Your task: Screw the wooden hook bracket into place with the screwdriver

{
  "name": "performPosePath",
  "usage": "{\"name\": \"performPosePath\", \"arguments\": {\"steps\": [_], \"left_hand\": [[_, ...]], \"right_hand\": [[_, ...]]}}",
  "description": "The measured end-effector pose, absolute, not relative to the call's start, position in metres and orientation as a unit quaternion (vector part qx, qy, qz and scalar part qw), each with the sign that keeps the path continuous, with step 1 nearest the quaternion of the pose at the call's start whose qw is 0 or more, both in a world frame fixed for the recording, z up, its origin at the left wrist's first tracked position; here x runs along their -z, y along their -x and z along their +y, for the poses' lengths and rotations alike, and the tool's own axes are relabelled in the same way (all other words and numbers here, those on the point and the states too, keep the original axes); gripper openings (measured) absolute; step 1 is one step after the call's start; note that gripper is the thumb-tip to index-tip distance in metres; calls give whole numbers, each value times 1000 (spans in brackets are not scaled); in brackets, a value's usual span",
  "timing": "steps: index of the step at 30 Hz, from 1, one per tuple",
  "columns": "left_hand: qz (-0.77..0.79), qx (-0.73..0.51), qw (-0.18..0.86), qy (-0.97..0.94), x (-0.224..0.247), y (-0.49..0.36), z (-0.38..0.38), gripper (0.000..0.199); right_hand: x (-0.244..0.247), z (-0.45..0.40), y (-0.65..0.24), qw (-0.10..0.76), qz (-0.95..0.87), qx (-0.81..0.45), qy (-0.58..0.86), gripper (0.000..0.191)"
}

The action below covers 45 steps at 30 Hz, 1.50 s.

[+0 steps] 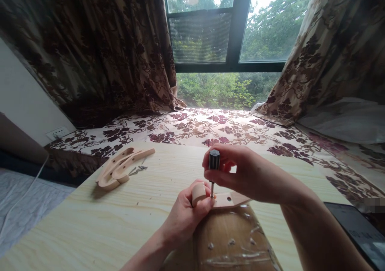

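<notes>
My right hand [231,166] grips a screwdriver [214,158] by its dark handle and holds it upright. Its metal shaft points down at a curved wooden hook [222,199], beside my left fingertips. My left hand [192,202] is closed around the hook's curled end and steadies it. One dark hole shows in the hook's flat part, right of the shaft. The hook rests on the end of a brown board [228,231] wrapped in clear plastic. Whether a screw sits under the screwdriver's tip is hidden by my fingers.
More curved wooden hooks [116,170] lie at the left on the pale wooden table [90,227], with a small pile of screws [138,170] next to them. A dark tablet-like device [351,227] is at the right edge. Beyond are a floral-covered ledge [195,126] and a window.
</notes>
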<state>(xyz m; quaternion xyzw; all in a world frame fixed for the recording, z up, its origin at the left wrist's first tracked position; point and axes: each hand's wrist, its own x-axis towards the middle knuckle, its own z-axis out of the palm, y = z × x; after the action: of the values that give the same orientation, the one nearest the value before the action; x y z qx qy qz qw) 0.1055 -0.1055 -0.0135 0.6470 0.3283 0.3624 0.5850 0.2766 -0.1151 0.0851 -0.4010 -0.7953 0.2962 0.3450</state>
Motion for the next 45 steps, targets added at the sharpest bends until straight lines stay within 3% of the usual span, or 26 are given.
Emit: {"name": "performPosePath", "arguments": {"steps": [16,27,38,45], "left_hand": [[330,-371,580,-647,17,-106,-105,16],[331,-350,625,-614,9,-107,-107,24],[322,-351,601,-641,12,-105,-104,24],[323,-354,593,-647,16,-105,-105,20]], "right_hand": [[-83,-112,-280,365,-766,-320,422,7],[-84,-115,-274,369,-769,-332,404,8],[-82,-112,-268,372,-768,-295,431,16],[-88,-116,-274,349,-778,-343,392,4]]}}
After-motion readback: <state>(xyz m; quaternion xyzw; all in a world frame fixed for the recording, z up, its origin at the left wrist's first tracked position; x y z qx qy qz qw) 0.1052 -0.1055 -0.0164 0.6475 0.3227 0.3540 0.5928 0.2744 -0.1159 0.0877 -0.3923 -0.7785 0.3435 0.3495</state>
